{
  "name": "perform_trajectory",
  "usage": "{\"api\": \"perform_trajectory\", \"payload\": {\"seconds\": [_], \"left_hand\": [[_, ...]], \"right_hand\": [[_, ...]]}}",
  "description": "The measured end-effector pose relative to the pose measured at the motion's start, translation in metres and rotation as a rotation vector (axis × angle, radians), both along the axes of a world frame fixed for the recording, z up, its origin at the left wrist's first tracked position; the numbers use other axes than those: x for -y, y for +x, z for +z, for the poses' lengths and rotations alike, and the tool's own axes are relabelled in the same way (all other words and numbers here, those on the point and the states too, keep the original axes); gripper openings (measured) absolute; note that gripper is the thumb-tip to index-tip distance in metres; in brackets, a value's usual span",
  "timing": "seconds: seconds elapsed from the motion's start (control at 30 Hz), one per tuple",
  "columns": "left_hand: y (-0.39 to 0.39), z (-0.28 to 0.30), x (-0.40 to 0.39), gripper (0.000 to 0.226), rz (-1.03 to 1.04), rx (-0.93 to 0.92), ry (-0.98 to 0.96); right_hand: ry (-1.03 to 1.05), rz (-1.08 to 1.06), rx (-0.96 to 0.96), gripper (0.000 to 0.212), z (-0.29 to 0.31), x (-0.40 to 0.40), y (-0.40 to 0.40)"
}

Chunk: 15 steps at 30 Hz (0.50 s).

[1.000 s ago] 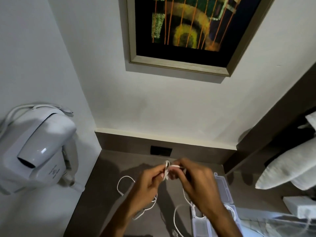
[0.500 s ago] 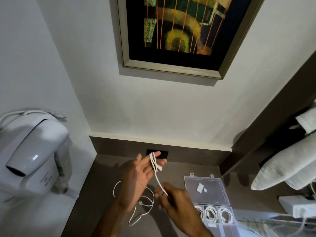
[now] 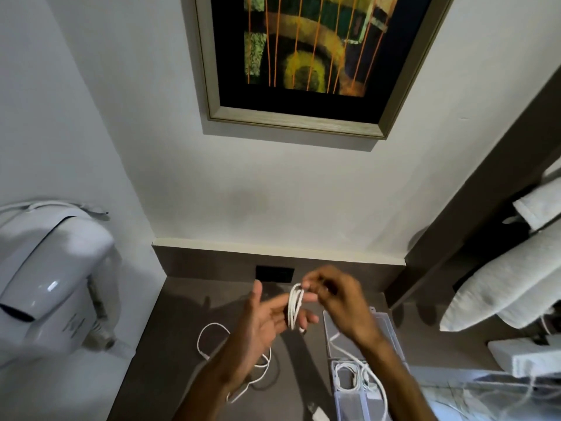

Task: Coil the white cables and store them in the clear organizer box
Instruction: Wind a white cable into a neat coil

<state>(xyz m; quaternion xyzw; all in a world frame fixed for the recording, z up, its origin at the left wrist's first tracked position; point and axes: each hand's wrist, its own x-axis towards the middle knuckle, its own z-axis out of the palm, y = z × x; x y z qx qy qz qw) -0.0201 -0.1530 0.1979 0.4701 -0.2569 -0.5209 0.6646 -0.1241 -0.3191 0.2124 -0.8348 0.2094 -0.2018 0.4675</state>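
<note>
Several more loops now stacked around the left hand fingers, spread flat; right hand back up at 2 o'clock, pinching the white cable. Tail trailing to 5 o'clock over the clear organizer box. Nearly coiled. Wall close at 12, surface free at 9.

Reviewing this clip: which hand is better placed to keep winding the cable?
Right. The right hand pinches the cable at the coil looped around the left hand's fingers; the left serves as the spool.
</note>
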Motion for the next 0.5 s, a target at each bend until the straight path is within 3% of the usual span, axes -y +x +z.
{"api": "perform_trajectory", "payload": {"seconds": [0.1, 0.2, 0.27, 0.37, 0.4, 0.5], "left_hand": [[0.008, 0.002, -0.007, 0.119, 0.022, -0.007, -0.024], [0.018, -0.001, -0.005, 0.111, 0.101, -0.006, -0.019], [0.026, -0.001, 0.001, 0.089, 0.189, 0.107, 0.046], [0.022, -0.01, -0.002, 0.059, 0.274, 0.406, 0.273], [0.016, -0.011, -0.003, 0.064, 0.287, 0.44, 0.302], [0.0, -0.008, -0.003, 0.117, 0.127, 0.417, 0.271]], "right_hand": [[0.285, 0.07, -0.057, 0.037, -0.031, -0.039, -0.009], [0.39, 0.076, -0.116, 0.018, -0.041, -0.072, -0.017], [0.396, 0.098, -0.156, 0.009, -0.037, -0.084, -0.022], [0.102, 0.119, -0.212, 0.005, -0.018, -0.075, -0.03], [-0.047, 0.119, -0.204, 0.007, -0.011, -0.065, -0.031], [-0.346, 0.059, -0.105, 0.006, 0.01, -0.028, -0.023]]}}
